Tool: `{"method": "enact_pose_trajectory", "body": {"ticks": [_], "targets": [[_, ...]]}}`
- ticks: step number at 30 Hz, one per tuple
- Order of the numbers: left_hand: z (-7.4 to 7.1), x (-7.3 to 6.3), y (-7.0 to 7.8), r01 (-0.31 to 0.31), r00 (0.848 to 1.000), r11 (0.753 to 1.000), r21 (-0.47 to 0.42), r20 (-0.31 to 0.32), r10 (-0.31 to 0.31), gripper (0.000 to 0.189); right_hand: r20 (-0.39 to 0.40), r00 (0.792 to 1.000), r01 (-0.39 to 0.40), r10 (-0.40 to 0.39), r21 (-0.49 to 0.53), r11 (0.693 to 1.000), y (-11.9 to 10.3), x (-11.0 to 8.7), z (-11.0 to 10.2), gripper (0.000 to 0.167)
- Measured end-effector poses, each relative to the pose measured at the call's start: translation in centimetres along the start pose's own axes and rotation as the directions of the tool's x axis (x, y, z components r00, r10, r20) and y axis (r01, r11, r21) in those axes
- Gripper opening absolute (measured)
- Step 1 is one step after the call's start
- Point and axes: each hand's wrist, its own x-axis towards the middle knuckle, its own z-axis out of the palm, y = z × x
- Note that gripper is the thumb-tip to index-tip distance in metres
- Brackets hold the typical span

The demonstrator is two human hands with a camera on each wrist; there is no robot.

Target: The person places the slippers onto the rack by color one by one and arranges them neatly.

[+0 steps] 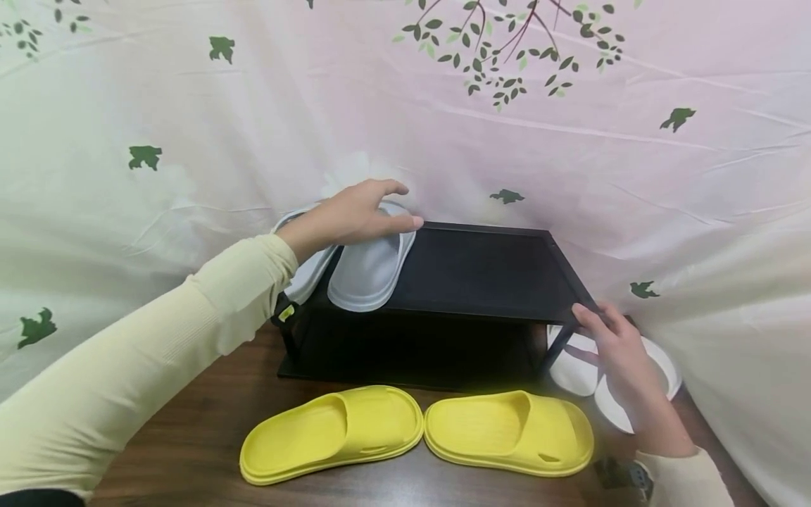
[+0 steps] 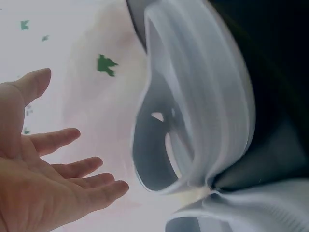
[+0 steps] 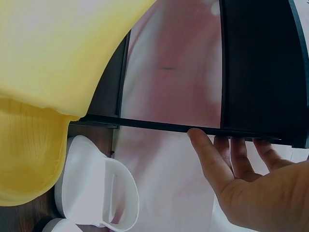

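Note:
My left hand (image 1: 361, 211) hovers over two grey slippers (image 1: 369, 276) standing side by side at the left of a black two-tier rack (image 1: 488, 271). In the left wrist view its fingers are spread and apart from the grey slipper (image 2: 207, 92). At the rack's front right corner, my right hand (image 1: 624, 355) touches the side with its fingertips. In the right wrist view, the right hand (image 3: 256, 188) has its thumb and fingers spaced along the dark rim, lightly bent.
Two yellow slippers (image 1: 329, 436) lie end to end on the brown wooden surface (image 1: 184, 429) before the rack. White slippers (image 1: 573, 370) rest right of it, partly behind my right hand. A pale curtain with leaf prints (image 1: 285, 105) hangs behind and around.

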Motion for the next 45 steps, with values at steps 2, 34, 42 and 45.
{"method": "enact_pose_trajectory", "body": {"ticks": [2,34,42,45], "targets": [[0.3,-0.6,0.0,-0.030,1.000,1.000,-0.001,-0.009,0.030,0.077,-0.012,1.000,-0.001,0.001,0.005,1.000,-0.1,0.0,0.0,0.037],[9.0,-9.2,-1.4,-0.484,0.835,0.862,0.152,-0.213,0.507,0.066,-0.038,0.999,-0.026,0.025,-0.007,1.000,-0.3,-0.1,0.5,0.060],[10.0,-10.2,-1.5,-0.502,0.813,0.838,0.213,-0.216,0.542,0.062,-0.025,0.999,-0.024,0.024,0.028,0.999,-0.3,-0.2,0.3,0.036],[10.3,-10.5,-1.7,-0.512,0.801,0.830,0.221,-0.225,0.555,0.059,-0.020,1.000,-0.016,0.017,0.042,0.999,-0.3,-0.2,0.3,0.034]]}}
